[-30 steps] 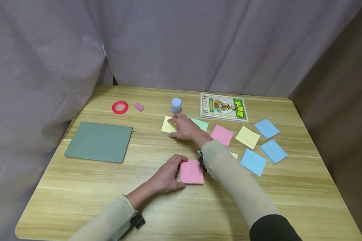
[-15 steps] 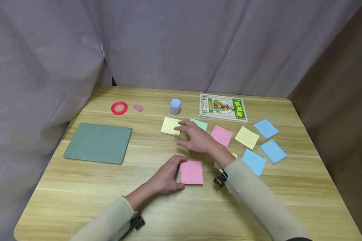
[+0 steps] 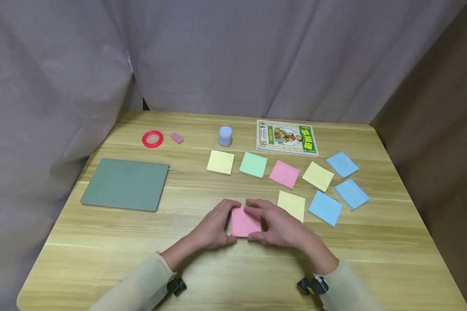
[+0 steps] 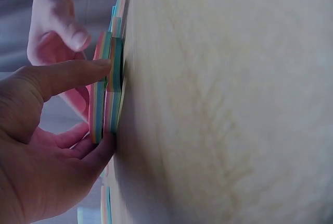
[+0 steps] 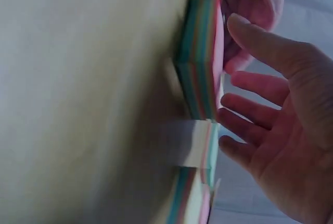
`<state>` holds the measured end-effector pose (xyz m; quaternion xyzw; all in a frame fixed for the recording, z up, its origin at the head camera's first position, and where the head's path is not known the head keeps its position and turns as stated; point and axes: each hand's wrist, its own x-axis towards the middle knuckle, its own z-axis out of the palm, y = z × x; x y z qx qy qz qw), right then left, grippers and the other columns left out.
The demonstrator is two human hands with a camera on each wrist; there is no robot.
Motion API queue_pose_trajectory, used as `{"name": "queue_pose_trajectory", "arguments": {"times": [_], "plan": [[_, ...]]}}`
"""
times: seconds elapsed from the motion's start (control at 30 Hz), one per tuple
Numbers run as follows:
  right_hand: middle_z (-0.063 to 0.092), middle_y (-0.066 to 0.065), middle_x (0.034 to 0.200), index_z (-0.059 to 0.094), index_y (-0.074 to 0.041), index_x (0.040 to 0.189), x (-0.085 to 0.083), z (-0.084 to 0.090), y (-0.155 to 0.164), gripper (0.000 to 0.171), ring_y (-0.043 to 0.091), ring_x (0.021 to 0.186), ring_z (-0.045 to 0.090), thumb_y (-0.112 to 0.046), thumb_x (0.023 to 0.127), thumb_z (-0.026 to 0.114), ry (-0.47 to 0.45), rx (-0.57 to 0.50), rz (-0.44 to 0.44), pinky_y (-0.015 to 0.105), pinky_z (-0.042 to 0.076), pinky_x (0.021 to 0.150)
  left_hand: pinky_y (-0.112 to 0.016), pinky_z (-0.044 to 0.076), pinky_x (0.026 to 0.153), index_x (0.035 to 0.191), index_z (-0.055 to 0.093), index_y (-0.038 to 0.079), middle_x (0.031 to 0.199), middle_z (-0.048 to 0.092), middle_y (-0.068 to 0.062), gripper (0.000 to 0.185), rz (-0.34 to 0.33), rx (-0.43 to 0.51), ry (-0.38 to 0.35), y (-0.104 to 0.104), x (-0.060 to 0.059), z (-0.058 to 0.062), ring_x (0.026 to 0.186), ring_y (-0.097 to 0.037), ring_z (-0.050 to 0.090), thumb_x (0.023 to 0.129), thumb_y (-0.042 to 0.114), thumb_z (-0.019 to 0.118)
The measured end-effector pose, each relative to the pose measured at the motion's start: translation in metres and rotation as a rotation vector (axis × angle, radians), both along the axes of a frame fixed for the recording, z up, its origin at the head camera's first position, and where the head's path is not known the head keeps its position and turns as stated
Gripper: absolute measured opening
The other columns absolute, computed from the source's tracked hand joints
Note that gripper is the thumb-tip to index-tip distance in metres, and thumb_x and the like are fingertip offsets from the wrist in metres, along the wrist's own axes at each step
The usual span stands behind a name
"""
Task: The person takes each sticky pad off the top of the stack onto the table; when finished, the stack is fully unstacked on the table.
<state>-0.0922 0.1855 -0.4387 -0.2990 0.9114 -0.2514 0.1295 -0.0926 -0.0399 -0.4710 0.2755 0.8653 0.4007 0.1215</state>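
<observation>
A pink-topped stack of sticky note pads [image 3: 246,223] lies near the middle of the table. Its layered coloured edges show in the left wrist view, where two pads [image 4: 106,91] sit one on the other. My left hand [image 3: 214,226] holds the stack from the left, thumb at the near edge and fingers at the far one. Over its right side is my right hand [image 3: 280,222], thumb and fingers spread. In the right wrist view those fingers [image 5: 250,117] are right beside the stack; contact is hard to tell. A yellow pad [image 3: 292,205] lies just behind the right hand.
Behind are another yellow pad [image 3: 220,162], a green pad [image 3: 253,164] and a pink pad [image 3: 284,174]. More yellow and blue pads [image 3: 325,208] lie to the right. A book [image 3: 287,137], small jar [image 3: 225,136], eraser [image 3: 177,138], red tape roll [image 3: 152,139] and grey-green notebook [image 3: 124,184] surround them.
My right hand has left the yellow pad at the back and come down toward me to the pink stack's right side. My left hand has stayed on the stack.
</observation>
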Motion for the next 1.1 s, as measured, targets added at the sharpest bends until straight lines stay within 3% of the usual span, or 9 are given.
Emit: {"name": "queue_pose_trajectory", "arguments": {"times": [0.33, 0.6, 0.83, 0.97, 1.1], "plan": [[0.051, 0.008, 0.14, 0.059, -0.009, 0.135, 0.006, -0.018, -0.007, 0.071, 0.025, 0.128, 0.047, -0.029, 0.073, 0.087, 0.168, -0.009, 0.046, 0.043, 0.043, 0.102, -0.039, 0.042, 0.103, 0.135, 0.045, 0.005, 0.131, 0.05, -0.006, 0.084, -0.005, 0.018, 0.022, -0.001, 0.001, -0.001, 0.122, -0.02, 0.048, 0.062, 0.005, 0.088], [0.052, 0.009, 0.137, 0.061, -0.011, 0.133, 0.01, -0.012, 0.003, 0.067, 0.026, 0.126, 0.048, -0.027, 0.073, 0.086, 0.178, -0.01, -0.007, 0.043, 0.043, 0.101, -0.038, 0.041, 0.104, 0.136, 0.044, 0.005, 0.132, 0.05, -0.007, 0.085, 0.004, 0.003, 0.018, -0.001, -0.001, 0.0, 0.123, -0.02, 0.048, 0.063, 0.006, 0.088], [0.052, 0.005, 0.137, 0.064, -0.014, 0.129, 0.043, -0.004, 0.035, 0.069, 0.024, 0.124, 0.05, -0.03, 0.068, 0.09, 0.17, 0.005, -0.123, 0.044, 0.045, 0.099, -0.038, 0.039, 0.106, 0.137, 0.045, 0.005, 0.133, 0.051, -0.008, 0.081, 0.015, -0.013, -0.007, 0.002, 0.0, 0.0, 0.125, -0.023, 0.048, 0.066, 0.002, 0.085], [0.054, 0.002, 0.135, 0.066, -0.016, 0.128, 0.066, -0.008, 0.048, 0.068, 0.022, 0.121, 0.052, -0.034, 0.067, 0.09, 0.172, 0.013, -0.128, 0.044, 0.047, 0.096, -0.037, 0.039, 0.106, 0.136, 0.046, 0.004, 0.132, 0.051, -0.008, 0.079, 0.02, -0.011, -0.001, 0.002, 0.0, 0.0, 0.124, -0.021, 0.048, 0.067, -0.001, 0.084], [0.055, 0.003, 0.132, 0.067, -0.015, 0.126, 0.08, -0.015, 0.054, 0.068, 0.022, 0.119, 0.053, -0.036, 0.066, 0.09, 0.216, 0.013, -0.105, 0.044, 0.048, 0.094, -0.037, 0.04, 0.105, 0.135, 0.046, 0.004, 0.131, 0.051, -0.008, 0.077, 0.024, -0.007, 0.009, 0.002, 0.001, 0.001, 0.122, -0.021, 0.049, 0.068, -0.003, 0.082]]}}
